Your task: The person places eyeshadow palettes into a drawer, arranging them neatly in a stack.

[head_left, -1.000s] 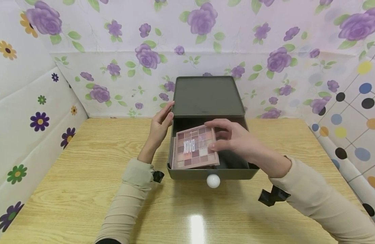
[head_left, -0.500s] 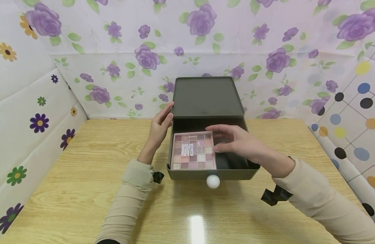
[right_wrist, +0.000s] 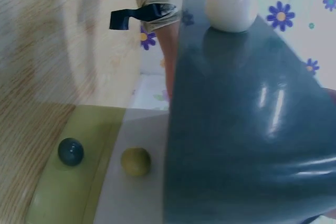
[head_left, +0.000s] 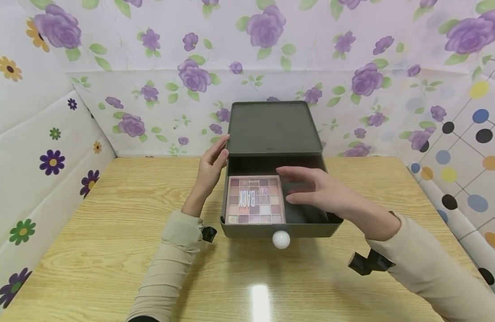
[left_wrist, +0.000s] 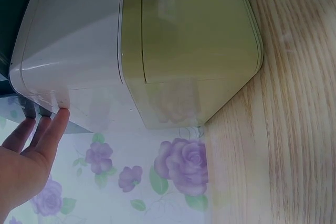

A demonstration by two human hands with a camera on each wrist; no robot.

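Note:
A pink eyeshadow palette with a grid of colours lies flat in the left part of a pulled-out dark drawer. My right hand hovers over the drawer's right part, thumb and fingers apart, a small gap from the palette. With its fingertips, my left hand touches the left side of the small drawer cabinet. Those fingers are straight against the side in the left wrist view. The right wrist view shows the dark drawer's front and white knob, not the right hand's fingers.
Beneath the dark drawer are a whitish drawer with an olive knob and an olive drawer with a dark knob. The cabinet stands on a wooden table. Flowered cloth hangs behind it.
The palette, tilted under my right hand a second ago, has settled flat in the drawer. My right hand has let go of it and moved right. The left hand stays put.

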